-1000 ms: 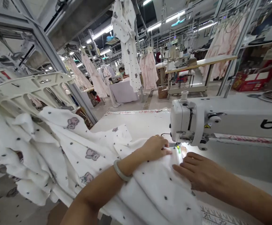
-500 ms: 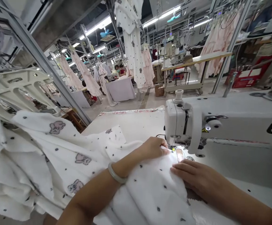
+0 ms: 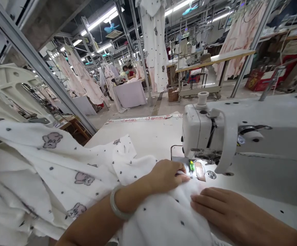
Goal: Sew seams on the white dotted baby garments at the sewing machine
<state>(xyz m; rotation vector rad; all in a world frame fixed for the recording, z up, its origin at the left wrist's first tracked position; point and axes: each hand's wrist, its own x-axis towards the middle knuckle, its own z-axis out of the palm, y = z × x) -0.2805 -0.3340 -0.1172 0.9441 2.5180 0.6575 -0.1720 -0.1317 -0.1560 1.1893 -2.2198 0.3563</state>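
Left hand (image 3: 166,176) pinches spotted fabric (image 3: 161,215); right hand (image 3: 224,208), laid flat, now sits farther from the presser foot (image 3: 191,166).

Workshop lit by long strip lights (image 3: 102,19)
A metal post (image 3: 48,80) slants at left; farther back, a wood-edged table (image 3: 230,56) and cardboard box (image 3: 173,95) stand on the pale floor (image 3: 167,108).

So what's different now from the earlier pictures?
The right hand moved back toward the person, away from the green piece on the sewing machine. The left hand drew back slightly too. Nothing was let go: the left hand still pinches the white cloth, and the right hand still rests on it.
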